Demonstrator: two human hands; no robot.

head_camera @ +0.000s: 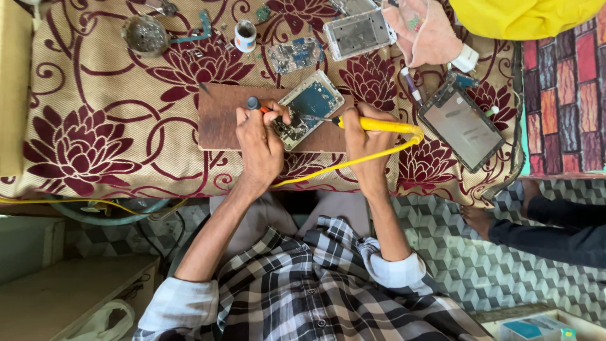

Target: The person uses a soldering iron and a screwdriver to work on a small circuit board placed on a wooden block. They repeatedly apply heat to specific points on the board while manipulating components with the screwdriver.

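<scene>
Head view: right hand (366, 136) clenched round a yellow soldering iron (372, 124), tip pointing left onto an opened phone (307, 107) with its blue circuit board exposed. Phone lies tilted on a brown wooden board (221, 117), mid-table. Left hand (260, 140) pinches a small red-handled tool (260, 106) with a dark round end, fingertips resting on the phone's lower left corner. Yellow cord (353, 161) runs from the iron back under the right wrist. Table has a cream and maroon flowered cloth (95, 126). Behind the board: loose circuit board (293, 55), silver phone frame (358, 33), small white pot (245, 35), round metal dish (145, 35). To the right, another phone shell (462, 125) lying flat. Someone else's hand (424, 30) at top edge, a bare foot (480, 218) on the tiled floor.
</scene>
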